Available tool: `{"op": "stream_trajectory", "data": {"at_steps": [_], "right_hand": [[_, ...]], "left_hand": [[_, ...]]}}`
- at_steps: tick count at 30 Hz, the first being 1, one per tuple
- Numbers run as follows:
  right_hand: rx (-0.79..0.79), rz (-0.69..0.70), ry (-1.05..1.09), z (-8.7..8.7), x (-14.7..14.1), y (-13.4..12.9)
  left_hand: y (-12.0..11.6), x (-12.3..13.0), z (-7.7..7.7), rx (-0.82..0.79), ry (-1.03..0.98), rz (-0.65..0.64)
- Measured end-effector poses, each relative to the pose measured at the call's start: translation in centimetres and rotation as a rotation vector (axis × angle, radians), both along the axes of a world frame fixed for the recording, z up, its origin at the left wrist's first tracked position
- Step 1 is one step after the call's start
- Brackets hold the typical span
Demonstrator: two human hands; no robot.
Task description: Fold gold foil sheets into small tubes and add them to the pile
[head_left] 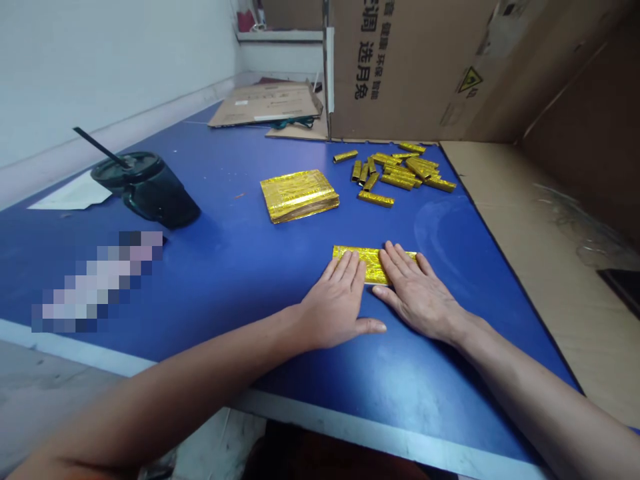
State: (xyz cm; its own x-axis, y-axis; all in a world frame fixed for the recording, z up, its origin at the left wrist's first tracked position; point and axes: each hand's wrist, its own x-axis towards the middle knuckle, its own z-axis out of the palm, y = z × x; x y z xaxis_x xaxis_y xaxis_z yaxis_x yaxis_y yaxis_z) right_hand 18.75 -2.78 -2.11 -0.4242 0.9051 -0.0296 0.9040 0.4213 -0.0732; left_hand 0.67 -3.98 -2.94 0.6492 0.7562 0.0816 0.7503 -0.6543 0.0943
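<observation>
A flat strip of shiny gold paper (373,265) lies on the blue tabletop (240,267) in front of me. My left hand (336,303) rests with its fingers stretched out on the strip's left part, thumb pointing right. On the right part of the strip lies my right hand (416,291), palm down, fingers spread. Both hands press flat and grip nothing. Beyond them sits a stack of gold paper sheets (300,193). Several small folded gold pieces (400,175) lie in a loose pile at the back right.
A dark mug (155,193) with a stick in it stands at the left, beside white paper (75,193). A pixelated object (100,283) lies nearer. Flat cardboard (270,103) lies at the back; a large cardboard box (410,73) stands behind the gold pieces.
</observation>
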Motion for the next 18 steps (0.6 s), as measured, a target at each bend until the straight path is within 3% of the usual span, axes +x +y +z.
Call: {"op": "stream_trajectory", "data": {"at_steps": [11, 18], "right_hand": [[-0.031, 0.061, 0.04, 0.1, 0.9, 0.5], [-0.036, 0.072, 0.02, 0.2, 1.0, 0.4]], "left_hand": [[2.0, -0.2, 1.0, 0.092, -0.088, 0.086], [3.1, -0.4, 0.3, 0.067, -0.037, 0.015]]}}
